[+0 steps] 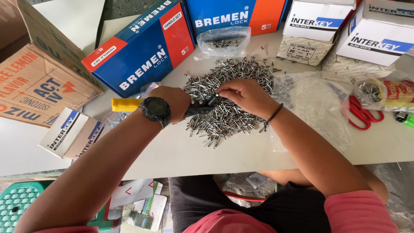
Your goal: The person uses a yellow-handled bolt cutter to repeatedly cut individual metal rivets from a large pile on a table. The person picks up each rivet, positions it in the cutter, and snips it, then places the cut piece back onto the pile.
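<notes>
A big heap of small silver rivets [235,82] lies loose on the pale table [215,151]. My left hand [172,100], with a dark watch on the wrist, grips a rivet tool [129,104] with a yellow handle and a black head, laid flat over the heap's left edge. My right hand [241,94] is at the tool's black nose, fingers pinched on a rivet there. A thin dark band circles the right wrist.
Two blue and orange boxes [142,47] stand behind the heap, with a clear bag of rivets [224,42] between them. White boxes [375,30] are at the back right. Red scissors [361,113] lie right; a brown carton [39,82] and small white boxes [71,133] left.
</notes>
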